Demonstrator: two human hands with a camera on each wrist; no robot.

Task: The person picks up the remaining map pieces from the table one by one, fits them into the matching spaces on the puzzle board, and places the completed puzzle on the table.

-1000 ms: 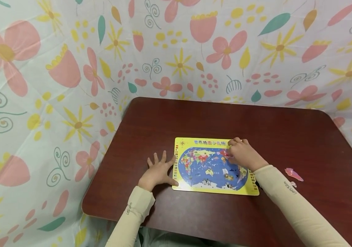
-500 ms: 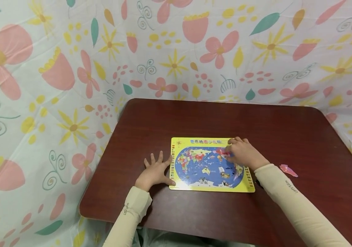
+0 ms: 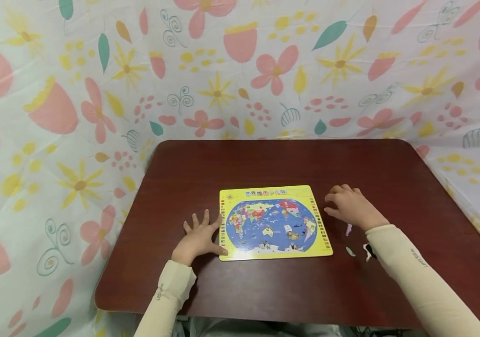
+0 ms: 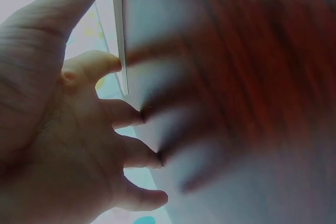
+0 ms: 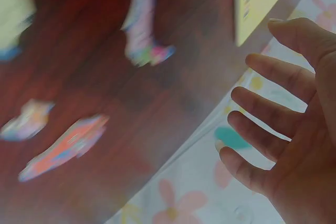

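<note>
A yellow-bordered world map puzzle board point(image 3: 271, 189) lies flat on the table. My left hand point(image 3: 198, 241) has its fingers spread at the board's left side, thumb on the edge and index fingertip against it; in the left wrist view the fingertips point(image 4: 152, 157) reach down to the tabletop. Off the board's right side, my right hand point(image 3: 353, 206) holds nothing, its fingers apart in the right wrist view. Below that hand lie loose puzzle pieces: a long pinkish one point(image 5: 142, 19), an orange one point(image 5: 65, 148) and a small one point(image 5: 29, 120).
The dark red-brown table point(image 3: 240, 164) has rounded corners and stands against a flower-printed cloth point(image 3: 248, 84). Near the right sleeve point(image 3: 408, 262) lie a small pale green piece point(image 3: 350, 251) and a black and white piece point(image 3: 368, 252).
My right hand has left the upper right of the map and moved right, over the table beside the board. The left hand stays at the left edge. The head view has swung right.
</note>
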